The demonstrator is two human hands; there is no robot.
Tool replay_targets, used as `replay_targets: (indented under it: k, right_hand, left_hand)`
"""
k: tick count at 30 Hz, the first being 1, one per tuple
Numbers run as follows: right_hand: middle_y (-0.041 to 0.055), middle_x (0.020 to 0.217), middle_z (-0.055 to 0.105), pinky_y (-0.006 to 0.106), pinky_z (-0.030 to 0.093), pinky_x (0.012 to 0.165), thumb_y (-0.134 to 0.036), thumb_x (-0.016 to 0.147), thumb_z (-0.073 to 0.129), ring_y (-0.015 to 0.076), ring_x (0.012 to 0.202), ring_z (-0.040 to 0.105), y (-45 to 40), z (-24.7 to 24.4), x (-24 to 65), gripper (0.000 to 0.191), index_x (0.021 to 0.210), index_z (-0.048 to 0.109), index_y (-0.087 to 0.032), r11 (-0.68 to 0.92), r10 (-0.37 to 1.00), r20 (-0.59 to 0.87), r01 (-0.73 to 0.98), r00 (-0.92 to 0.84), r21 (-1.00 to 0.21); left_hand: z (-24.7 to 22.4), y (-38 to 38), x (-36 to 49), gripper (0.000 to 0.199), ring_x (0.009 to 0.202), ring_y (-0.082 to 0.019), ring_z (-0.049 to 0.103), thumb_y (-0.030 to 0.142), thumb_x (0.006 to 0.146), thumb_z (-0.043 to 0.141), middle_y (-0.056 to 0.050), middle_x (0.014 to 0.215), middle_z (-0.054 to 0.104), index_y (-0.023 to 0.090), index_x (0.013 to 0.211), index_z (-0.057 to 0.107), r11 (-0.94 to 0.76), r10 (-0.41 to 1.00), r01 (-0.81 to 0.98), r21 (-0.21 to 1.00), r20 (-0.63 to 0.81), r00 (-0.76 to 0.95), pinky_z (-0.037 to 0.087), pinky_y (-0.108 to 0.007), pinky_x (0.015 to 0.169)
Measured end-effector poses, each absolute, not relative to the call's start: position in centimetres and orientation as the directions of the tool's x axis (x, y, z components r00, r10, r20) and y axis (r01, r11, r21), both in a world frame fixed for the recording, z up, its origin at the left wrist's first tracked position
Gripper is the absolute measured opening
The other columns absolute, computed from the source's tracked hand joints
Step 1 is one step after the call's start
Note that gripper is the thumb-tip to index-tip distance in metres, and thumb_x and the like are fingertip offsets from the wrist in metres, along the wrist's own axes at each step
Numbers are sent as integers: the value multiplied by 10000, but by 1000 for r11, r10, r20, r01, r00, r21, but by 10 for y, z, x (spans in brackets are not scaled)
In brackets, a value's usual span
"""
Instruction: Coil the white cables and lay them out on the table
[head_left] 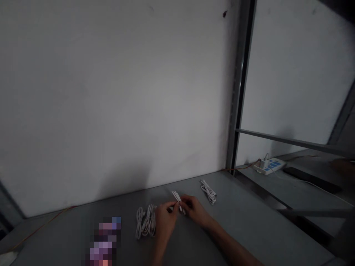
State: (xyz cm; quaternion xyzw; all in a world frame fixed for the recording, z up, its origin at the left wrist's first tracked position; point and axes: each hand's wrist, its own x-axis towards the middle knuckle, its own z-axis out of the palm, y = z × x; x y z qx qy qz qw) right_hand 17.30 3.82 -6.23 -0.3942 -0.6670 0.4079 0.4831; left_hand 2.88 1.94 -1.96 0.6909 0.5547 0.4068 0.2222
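A bundled white cable (175,195) is held between both my hands, above the grey tabletop. My left hand (166,218) pinches it from the left with thumb and fingers. From the right, my right hand (194,210) closes its fingertips on the same bundle, near its middle. Beside my left hand lie looped white cables, one coil (139,222) further left and more coils (150,221) partly hidden by the hand. Another tied white cable (208,192) rests on the table beyond my right hand.
A pixelated patch covers something at the front left of the table (235,207). Past a metal post (240,88) and rail, a white power strip (269,166) with a plugged-in charger and a dark flat object (312,179) lie on another surface. A pale wall stands behind.
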Motion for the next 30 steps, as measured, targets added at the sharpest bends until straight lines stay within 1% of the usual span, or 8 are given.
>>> replay_targets:
  k: [5, 11, 16, 20, 22, 26, 28, 30]
  right_hand:
    - [40, 693, 634, 279, 444, 623, -445, 852, 524, 187, 661, 574, 38, -63, 170, 343, 834, 687, -144, 355, 926, 325, 155, -189, -922]
    - [30, 688, 603, 274, 440, 610, -450, 840, 542, 175, 647, 564, 37, -63, 168, 318, 801, 640, -150, 349, 929, 322, 138, -184, -927]
    - [-9, 681, 533, 267, 425, 600, -488, 834, 543, 144, 616, 529, 41, -70, 164, 313, 780, 528, -180, 319, 930, 314, -6, -192, -948]
    - [-35, 651, 479, 250, 379, 532, -558, 790, 565, 114, 544, 462, 44, -76, 161, 373, 758, 478, -197, 212, 955, 221, -64, -197, -975]
    - [-49, 612, 463, 245, 356, 509, -576, 774, 573, 100, 500, 429, 45, -77, 162, 391, 763, 473, -197, 148, 961, 166, -96, -221, -984]
    - [-72, 550, 433, 235, 338, 464, -581, 743, 602, 83, 439, 389, 45, -76, 164, 409, 781, 498, -188, 26, 944, 100, -231, -314, -973]
    - [-58, 576, 467, 234, 349, 458, -557, 721, 637, 79, 438, 405, 45, -72, 165, 402, 760, 524, -173, 15, 940, 103, -266, -324, -964]
    - [-36, 592, 509, 234, 360, 472, -519, 725, 653, 81, 454, 442, 44, -68, 167, 379, 725, 548, -155, 47, 937, 126, -241, -326, -969]
  left_hand:
    - [-21, 24, 26, 321, 674, -218, 666, 378, 776, 541, -84, 793, 771, 164, 814, 777, -255, 964, 527, 811, 256, 72, 454, -293, 632]
    - [-22, 24, 25, 294, 649, -204, 654, 344, 780, 529, -68, 715, 752, 160, 741, 755, -281, 958, 520, 807, 270, 98, 427, -272, 601]
    - [-22, 21, 29, 313, 574, -184, 624, 322, 821, 474, -52, 610, 695, 162, 655, 686, -305, 947, 598, 741, 301, 110, 370, -258, 551]
    - [-25, 22, 29, 296, 565, -178, 610, 303, 824, 463, -47, 593, 670, 162, 663, 667, -344, 935, 612, 712, 322, 151, 361, -251, 543]
    - [-27, 24, 27, 299, 570, -176, 606, 299, 825, 459, -46, 591, 666, 162, 660, 666, -379, 922, 589, 714, 346, 174, 375, -252, 554]
    - [-30, 28, 24, 288, 627, -185, 634, 305, 828, 458, -54, 648, 693, 156, 709, 672, -382, 924, 485, 786, 325, 200, 421, -253, 588]
    - [-30, 29, 23, 281, 651, -184, 642, 296, 831, 455, -57, 671, 702, 154, 720, 672, -379, 925, 469, 797, 315, 213, 429, -253, 606]
    - [-31, 29, 23, 280, 627, -172, 628, 285, 833, 455, -47, 648, 689, 159, 693, 663, -377, 926, 507, 775, 314, 208, 415, -247, 598]
